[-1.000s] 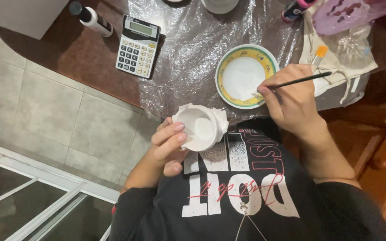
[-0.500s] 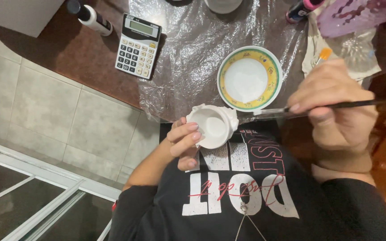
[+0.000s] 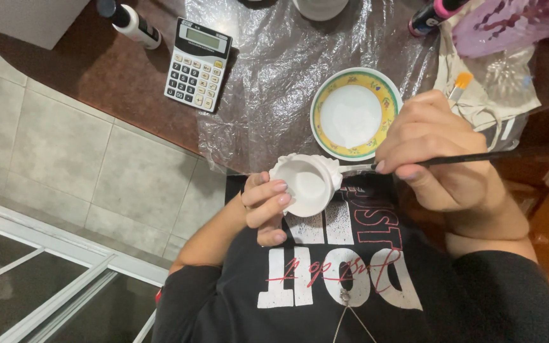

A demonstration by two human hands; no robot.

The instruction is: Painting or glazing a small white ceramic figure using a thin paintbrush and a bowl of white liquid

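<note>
White and unglazed in appearance, a small ceramic pot [image 3: 306, 184] with a ruffled rim is held at the near edge of the dark wooden table [image 3: 96, 76], just over the black printed shirt [image 3: 325, 273] of the person. The pot is gripped by the left hand [image 3: 265, 206], whose fingers are curled around its outer wall on the side away from the yellow-rimmed plate [image 3: 356, 114]. The pot is tilted so that its open mouth is turned toward the camera. The right hand [image 3: 440, 152] is closed around a thin black-handled paintbrush [image 3: 478, 157], pinched between thumb and fingers; the brush is laid nearly level, its tip brought to the pot's rim on the plate side. The two hands are thus set on opposite sides of the pot, which lies between them. The plate is found just beyond the pot, on crinkled clear plastic sheeting [image 3: 268, 76], with a white coating seen in its well. A calculator [image 3: 198, 63] is placed well apart from the plate, beyond the sheeting's far edge from the right hand, and a black-capped white bottle [image 3: 128, 22] lies past it. An orange-tipped brush [image 3: 460, 84] rests on a cloth [image 3: 478, 105] just beside the plate.
</note>
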